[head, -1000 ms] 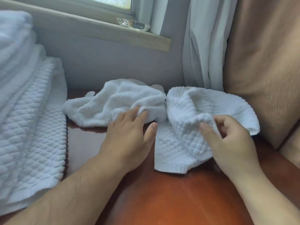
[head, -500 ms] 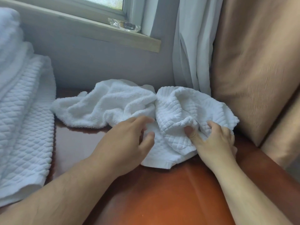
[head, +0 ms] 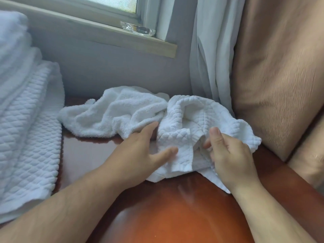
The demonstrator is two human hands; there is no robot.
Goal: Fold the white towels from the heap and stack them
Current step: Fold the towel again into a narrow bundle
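Left hand (head: 140, 153) flat, fingers straight; right hand (head: 231, 155) curled, pinching.

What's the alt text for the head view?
Two bare hands handle a crumpled white waffle-weave towel on a reddish-brown table: the right hand pinches its edge, the left hand touches it. A terry towel lies beside it.

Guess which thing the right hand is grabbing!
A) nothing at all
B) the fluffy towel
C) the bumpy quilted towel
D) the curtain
C: the right hand pinches a fold of the bumpy quilted towel between thumb and fingers, while the fluffy towel lies further left and the curtain hangs behind, untouched.
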